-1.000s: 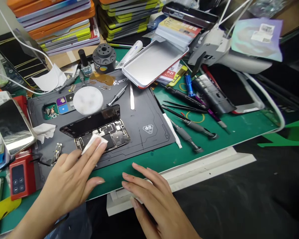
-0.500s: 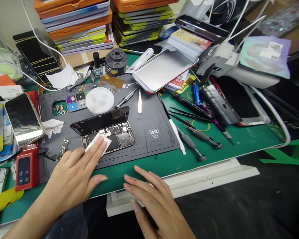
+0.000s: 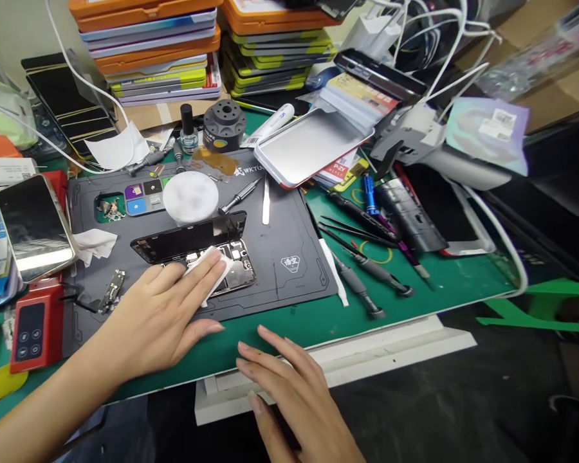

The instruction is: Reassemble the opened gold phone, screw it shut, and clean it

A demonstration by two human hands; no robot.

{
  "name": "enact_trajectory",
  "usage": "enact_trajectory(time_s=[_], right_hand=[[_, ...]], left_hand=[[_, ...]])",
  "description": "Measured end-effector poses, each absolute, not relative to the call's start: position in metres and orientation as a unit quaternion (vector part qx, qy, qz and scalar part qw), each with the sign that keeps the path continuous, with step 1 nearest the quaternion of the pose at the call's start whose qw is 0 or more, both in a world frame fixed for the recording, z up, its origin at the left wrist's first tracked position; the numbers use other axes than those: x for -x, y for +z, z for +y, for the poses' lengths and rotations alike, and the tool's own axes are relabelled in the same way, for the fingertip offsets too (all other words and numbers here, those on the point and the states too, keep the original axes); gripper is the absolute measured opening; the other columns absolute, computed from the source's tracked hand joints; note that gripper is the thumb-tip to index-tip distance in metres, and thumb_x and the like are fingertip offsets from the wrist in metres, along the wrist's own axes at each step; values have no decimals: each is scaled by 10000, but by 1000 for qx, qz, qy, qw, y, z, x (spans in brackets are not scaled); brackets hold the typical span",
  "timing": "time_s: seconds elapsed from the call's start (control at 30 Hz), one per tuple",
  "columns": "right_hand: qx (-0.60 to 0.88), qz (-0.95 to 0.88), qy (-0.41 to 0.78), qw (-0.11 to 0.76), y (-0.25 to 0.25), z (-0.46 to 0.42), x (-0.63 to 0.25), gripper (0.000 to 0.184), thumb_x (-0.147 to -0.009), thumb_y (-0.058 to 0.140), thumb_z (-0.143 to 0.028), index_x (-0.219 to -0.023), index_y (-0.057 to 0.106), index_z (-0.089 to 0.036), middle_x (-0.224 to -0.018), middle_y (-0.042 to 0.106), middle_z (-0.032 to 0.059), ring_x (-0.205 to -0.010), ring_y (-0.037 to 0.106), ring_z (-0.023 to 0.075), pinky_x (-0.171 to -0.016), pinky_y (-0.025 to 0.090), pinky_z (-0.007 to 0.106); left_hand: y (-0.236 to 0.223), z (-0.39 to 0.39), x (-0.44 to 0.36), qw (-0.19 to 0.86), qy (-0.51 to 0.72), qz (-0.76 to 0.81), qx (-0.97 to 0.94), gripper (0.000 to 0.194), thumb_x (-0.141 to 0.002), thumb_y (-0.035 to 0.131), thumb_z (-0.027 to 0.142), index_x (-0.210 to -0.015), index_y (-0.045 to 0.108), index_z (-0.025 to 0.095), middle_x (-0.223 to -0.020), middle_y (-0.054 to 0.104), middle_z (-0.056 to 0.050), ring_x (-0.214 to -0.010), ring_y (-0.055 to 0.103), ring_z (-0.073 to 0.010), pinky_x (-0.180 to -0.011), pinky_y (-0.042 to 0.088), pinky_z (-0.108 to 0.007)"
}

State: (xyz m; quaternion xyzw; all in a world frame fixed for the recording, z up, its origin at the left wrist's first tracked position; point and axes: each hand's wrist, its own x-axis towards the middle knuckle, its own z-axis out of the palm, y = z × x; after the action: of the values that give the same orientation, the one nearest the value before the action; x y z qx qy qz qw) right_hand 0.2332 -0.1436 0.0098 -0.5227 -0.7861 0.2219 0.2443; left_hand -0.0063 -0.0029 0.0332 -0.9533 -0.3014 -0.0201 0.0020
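An opened smartphone [image 3: 238, 275] lies on the grey work mat [image 3: 289, 238], its inner parts bare. Its dark screen [image 3: 188, 239] is tilted up along the far edge, against a round white disc [image 3: 191, 197]. My left hand [image 3: 159, 315] has a folded white wipe [image 3: 212, 283] under its close-set, stretched fingers, pressing it on the phone's inside. The wipe and fingers cover the middle and left part of the phone. My right hand [image 3: 294, 392] hovers by the table's front edge with fingers apart, holding nothing.
Left of the phone are a crumpled tissue [image 3: 95, 245], a small circuit board [image 3: 112, 291], another phone [image 3: 36, 228] and a red device [image 3: 37, 328]. Screwdrivers [image 3: 357, 289] and tweezers [image 3: 357, 230] lie to the right. Stacked cases [image 3: 149, 45] and a metal tray [image 3: 311, 145] stand behind.
My left hand has slid the wipe rightward and slightly up across the phone's inside. My right hand stays open in nearly the same place. The whole view has shifted a little.
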Motion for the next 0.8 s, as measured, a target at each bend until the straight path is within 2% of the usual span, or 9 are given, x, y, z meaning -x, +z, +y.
enact_trajectory(time_s=[0.33, 0.53, 0.73, 0.8], right_hand=[[523, -793, 211, 232, 7, -140, -235, 425, -1004, 575, -118, -1419, 597, -210, -1427, 729, 31, -1486, 553, 266, -1187, 472, 454], [512, -797, 208, 242, 9, -138, -234, 406, -998, 561, -104, -1387, 616, -207, -1405, 741, 27, -1470, 568, 255, -1178, 474, 431], [512, -803, 190, 239, 6, -139, -232, 352, -1021, 553, -144, -1358, 635, -203, -1376, 755, 30, -1445, 583, 259, -1139, 490, 421], [508, -806, 190, 237, 6, -140, -231, 345, -1027, 549, -154, -1358, 636, -199, -1379, 754, 26, -1448, 579, 262, -1138, 489, 424]], left_hand=[[35, -35, 36, 34, 27, -351, 936, 639, -1147, 329, 383, -1677, 349, 26, -1752, 369, -145, -980, 533, -301, -876, 405, -455], [35, -45, 40, 48, 28, -386, 921, 681, -1140, 345, 438, -1659, 374, -3, -1732, 392, -193, -1021, 551, -322, -874, 410, -462], [36, -56, 34, -1, 29, -401, 916, 642, -1141, 355, 402, -1671, 382, 41, -1766, 336, -145, -1021, 555, -279, -908, 419, -435], [35, -57, 32, 11, 29, -409, 912, 639, -1140, 357, 409, -1668, 397, 51, -1756, 354, -159, -1008, 557, -286, -896, 424, -437]])
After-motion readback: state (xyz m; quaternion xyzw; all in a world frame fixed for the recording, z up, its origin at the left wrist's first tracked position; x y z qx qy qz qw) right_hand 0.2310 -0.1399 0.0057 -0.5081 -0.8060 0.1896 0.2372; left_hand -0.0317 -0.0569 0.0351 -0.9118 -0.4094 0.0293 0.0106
